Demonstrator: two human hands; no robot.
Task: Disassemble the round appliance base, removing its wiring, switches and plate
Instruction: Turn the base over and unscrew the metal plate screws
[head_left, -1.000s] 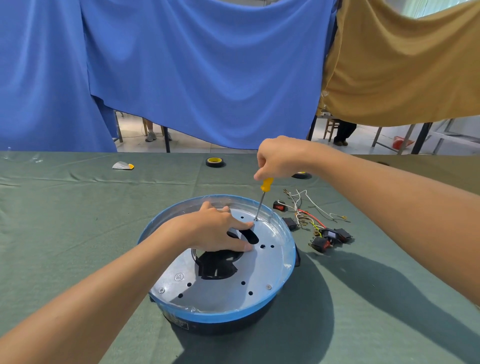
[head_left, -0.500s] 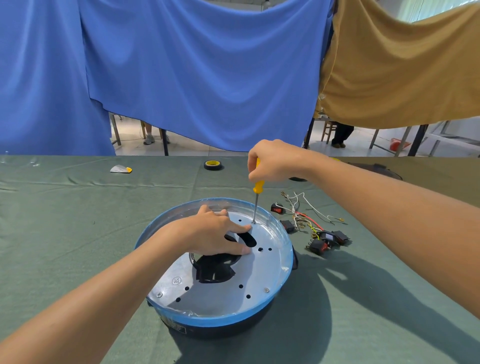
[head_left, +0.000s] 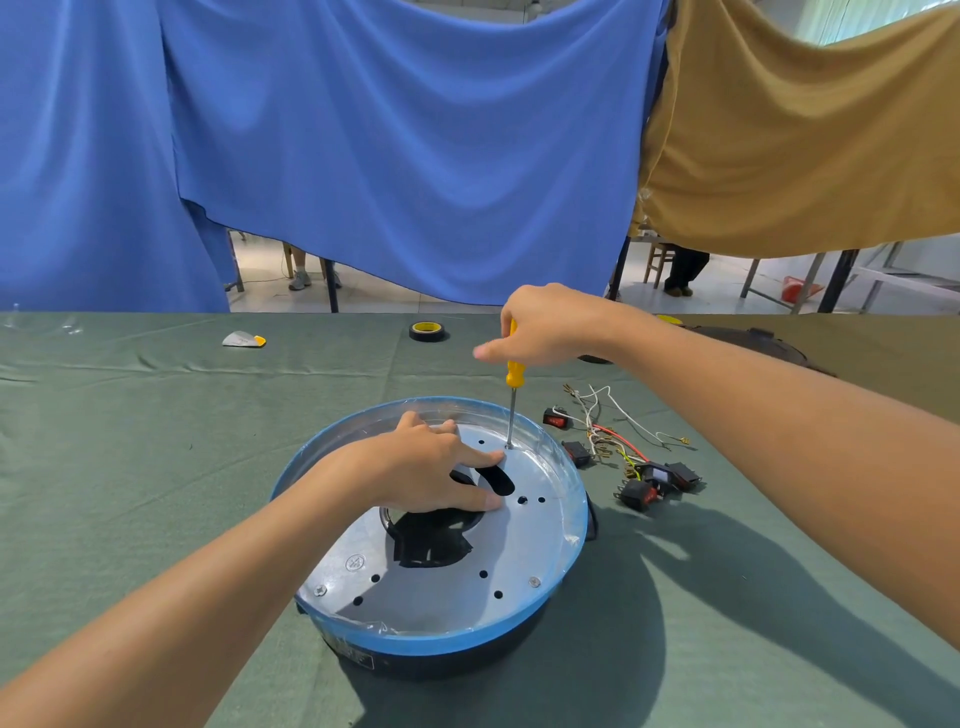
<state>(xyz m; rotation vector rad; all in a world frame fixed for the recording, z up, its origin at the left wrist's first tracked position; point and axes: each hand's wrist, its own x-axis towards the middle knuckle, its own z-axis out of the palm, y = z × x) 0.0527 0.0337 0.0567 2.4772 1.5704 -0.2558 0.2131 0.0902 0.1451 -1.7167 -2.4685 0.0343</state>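
Note:
The round appliance base (head_left: 431, 636) with a blue rim sits on the green cloth in front of me. Inside it lies a silver metal plate (head_left: 457, 577) with holes and a dark central opening. My left hand (head_left: 431, 470) presses flat on the plate, fingers spread toward the far side. My right hand (head_left: 545, 325) grips the yellow handle of a screwdriver (head_left: 514, 395), held upright with its tip on a screw at the plate's far edge. Loose wiring (head_left: 608, 426) and black rocker switches (head_left: 654, 480) lie on the cloth to the right of the base.
A roll of tape (head_left: 427, 331) and a small white and yellow object (head_left: 243, 340) lie at the far side of the table (head_left: 130, 441). A dark round part (head_left: 748, 340) rests at the far right. Blue and tan cloths hang behind.
The screwdriver stays upright on the same far screw while my right hand shifts its grip on the handle. My left hand keeps pressing the plate. The view has shifted slightly.

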